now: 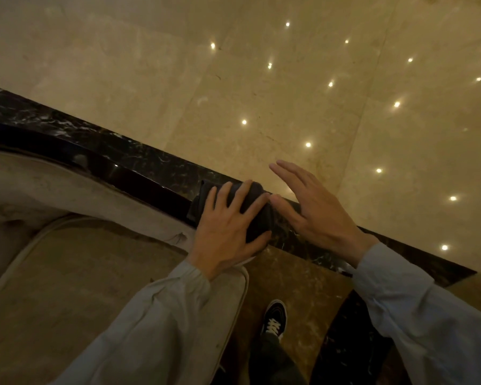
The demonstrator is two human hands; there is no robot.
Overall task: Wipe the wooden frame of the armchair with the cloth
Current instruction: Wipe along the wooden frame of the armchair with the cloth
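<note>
dark cloth: soft, folded-up rag, sitting bunched on the end of the armchair's frame, right under the left palm. I'd guess it's light and floppy, so it's going to slide or unfold unless there's weight on it

left hand: lying flat over the cloth with fingers spread, pressing it down onto the wood rather than pinching it (best place to hold it imo, palm in the middle of the wad)

right hand: hovering open, fingers loosely spread, gripping nothing. Its thumb is just beside the cloth, can't tell if it's actually touching

wooden frame: dark, glossy, curving away to the left along the top of the chair. Looking stiff and probably slick, so the rag should be gliding easily

cushion: beige padding just inside the frame, looking a bit grubby

marble floor: beyond everything, shiny and reflecting ceiling lights
</note>
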